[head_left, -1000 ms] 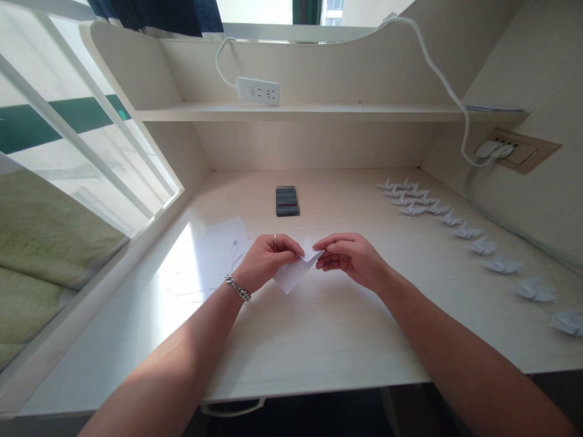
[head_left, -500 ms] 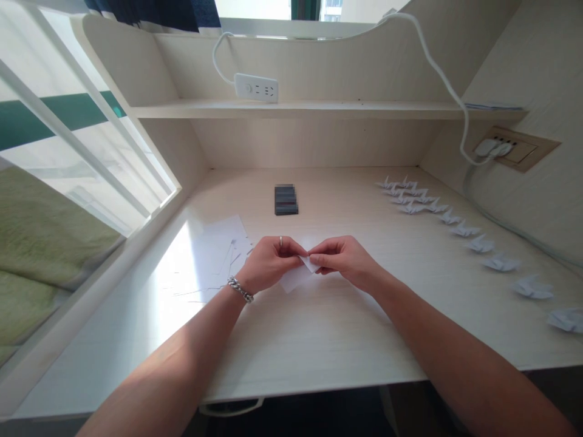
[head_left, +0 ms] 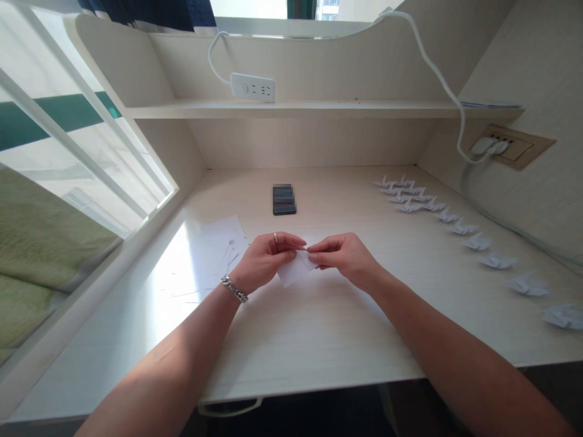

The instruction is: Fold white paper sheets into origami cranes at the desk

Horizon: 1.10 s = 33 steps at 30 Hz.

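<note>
A small folded piece of white paper (head_left: 294,271) is held just above the desk, at the middle of the view. My left hand (head_left: 268,258), with a ring and a chain bracelet, pinches its upper left part between thumb and fingers. On the other side, my right hand (head_left: 341,255) pinches the paper's right corner. Both sets of fingertips nearly meet at the top edge and hide part of the folds. To the right stand several folded paper cranes (head_left: 476,241) in a curving row, with more bunched at the back.
White paper sheets (head_left: 214,240) with thin strips lie left of my hands, partly in bright sunlight. A dark phone-like object (head_left: 284,199) rests behind my hands. A power strip (head_left: 252,88) stands on the shelf (head_left: 319,110). A white cable (head_left: 437,70) runs down to the wall socket (head_left: 514,145).
The raised flap between my fingers has come down, and more of the paper's flat face shows. My left fingers have straightened a little. The whole view has shifted slightly.
</note>
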Each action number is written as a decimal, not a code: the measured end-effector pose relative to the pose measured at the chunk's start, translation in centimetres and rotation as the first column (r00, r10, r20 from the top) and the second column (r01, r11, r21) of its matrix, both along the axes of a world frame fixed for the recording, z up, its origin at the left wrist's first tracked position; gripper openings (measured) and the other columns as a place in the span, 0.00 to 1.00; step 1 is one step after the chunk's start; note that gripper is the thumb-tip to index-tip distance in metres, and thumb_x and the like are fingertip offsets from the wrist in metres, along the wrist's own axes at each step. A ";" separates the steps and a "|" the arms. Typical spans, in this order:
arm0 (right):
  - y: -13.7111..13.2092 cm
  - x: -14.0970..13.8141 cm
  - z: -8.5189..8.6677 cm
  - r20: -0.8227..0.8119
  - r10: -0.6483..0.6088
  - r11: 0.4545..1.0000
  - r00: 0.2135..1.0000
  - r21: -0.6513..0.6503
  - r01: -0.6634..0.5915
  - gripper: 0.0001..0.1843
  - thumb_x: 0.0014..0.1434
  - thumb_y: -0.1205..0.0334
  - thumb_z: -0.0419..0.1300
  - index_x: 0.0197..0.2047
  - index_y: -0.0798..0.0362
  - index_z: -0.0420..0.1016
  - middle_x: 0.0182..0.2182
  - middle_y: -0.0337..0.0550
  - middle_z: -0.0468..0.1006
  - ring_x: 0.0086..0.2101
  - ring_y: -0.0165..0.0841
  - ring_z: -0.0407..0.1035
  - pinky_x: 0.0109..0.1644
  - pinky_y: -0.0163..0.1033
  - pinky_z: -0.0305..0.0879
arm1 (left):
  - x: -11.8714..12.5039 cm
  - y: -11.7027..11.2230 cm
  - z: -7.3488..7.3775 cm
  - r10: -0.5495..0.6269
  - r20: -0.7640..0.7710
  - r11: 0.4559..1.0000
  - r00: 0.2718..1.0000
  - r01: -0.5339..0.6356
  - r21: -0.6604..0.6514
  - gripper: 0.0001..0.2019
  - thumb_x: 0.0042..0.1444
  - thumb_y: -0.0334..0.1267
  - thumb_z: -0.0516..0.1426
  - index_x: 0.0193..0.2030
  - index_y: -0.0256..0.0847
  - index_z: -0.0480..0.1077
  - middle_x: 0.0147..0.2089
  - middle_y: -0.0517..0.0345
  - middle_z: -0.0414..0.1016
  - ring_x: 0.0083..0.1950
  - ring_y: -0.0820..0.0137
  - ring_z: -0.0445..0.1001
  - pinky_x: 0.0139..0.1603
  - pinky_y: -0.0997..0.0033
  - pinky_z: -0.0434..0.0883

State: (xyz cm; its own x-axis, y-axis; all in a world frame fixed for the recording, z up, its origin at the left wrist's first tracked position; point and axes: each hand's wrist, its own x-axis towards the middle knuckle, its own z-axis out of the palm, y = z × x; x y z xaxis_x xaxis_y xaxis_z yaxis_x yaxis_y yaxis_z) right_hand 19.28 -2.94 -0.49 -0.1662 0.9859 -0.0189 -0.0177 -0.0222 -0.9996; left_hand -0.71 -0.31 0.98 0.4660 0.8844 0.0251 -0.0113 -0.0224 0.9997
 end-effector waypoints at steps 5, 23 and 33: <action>0.0 -0.1 0.0 0.006 -0.058 0.998 0.998 0.020 0.058 0.17 0.39 0.56 0.74 0.34 0.55 0.84 0.26 0.45 0.81 0.28 0.33 0.73 0.35 0.41 0.70 | -0.3 0.2 -0.2 0.012 0.045 0.997 0.999 -0.009 -0.072 0.13 0.49 0.33 0.63 0.43 0.37 0.76 0.41 0.48 0.82 0.37 0.67 0.77 0.35 0.69 0.71; -0.4 -1.0 0.2 0.002 -0.025 0.996 1.000 -0.085 0.025 0.14 0.41 0.56 0.73 0.31 0.56 0.83 0.26 0.43 0.80 0.29 0.32 0.73 0.35 0.39 0.70 | 0.2 0.0 -0.3 0.061 -0.155 0.998 0.986 -0.061 0.007 0.11 0.46 0.41 0.66 0.34 0.36 0.78 0.31 0.52 0.80 0.30 0.68 0.75 0.29 0.70 0.69; -0.7 -1.2 0.7 -0.072 -0.076 0.973 0.995 -0.224 0.058 0.17 0.32 0.58 0.77 0.27 0.55 0.82 0.25 0.41 0.78 0.30 0.30 0.71 0.37 0.38 0.68 | 0.0 0.3 -0.6 0.074 -0.194 0.994 0.978 -0.056 0.095 0.11 0.46 0.38 0.66 0.36 0.36 0.79 0.34 0.52 0.82 0.35 0.67 0.77 0.36 0.70 0.71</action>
